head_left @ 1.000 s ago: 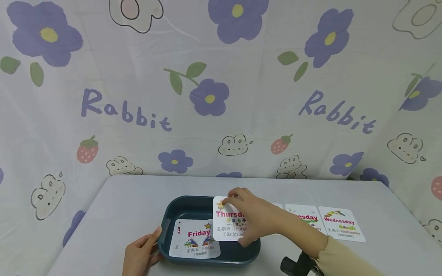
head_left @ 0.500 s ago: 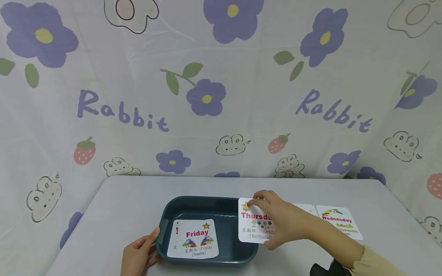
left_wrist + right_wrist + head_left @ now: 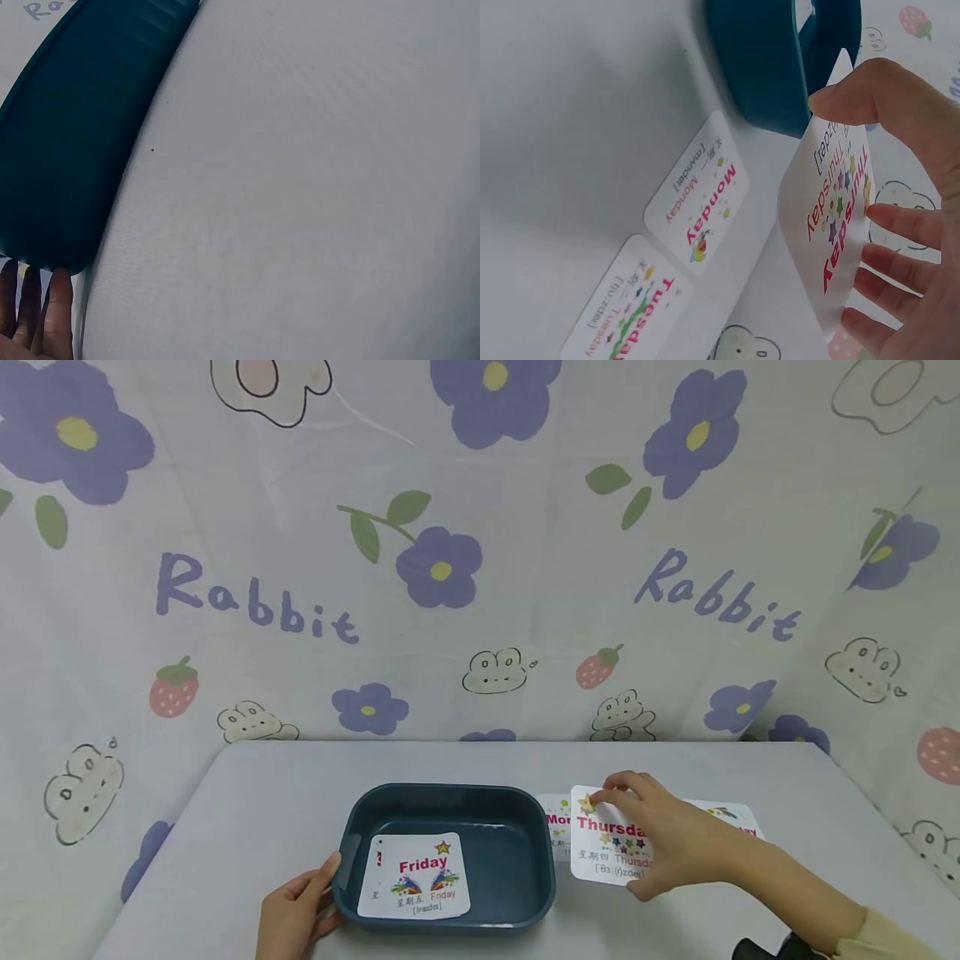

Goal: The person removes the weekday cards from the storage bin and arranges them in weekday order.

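My right hand holds a white "Thursday" card by its edges, raised just right of the tray. In the right wrist view the thumb is on one edge of this card and the fingertips are along the opposite one. My left hand grips the left end of a dark teal tray, thumb at the rim and fingers lower down. A "Friday" card lies in the tray's left half, over another card whose left edge peeks out.
On the table right of the tray lie a "Monday" card and a "Tuesday" card, side by side. A "Wednesday" card continues the row, partly behind my right forearm. A patterned cloth hangs behind the table.
My right hand has carried the Thursday card rightward, from over the tray to beyond its right end, in front of the card row. My left hand stays at the tray.
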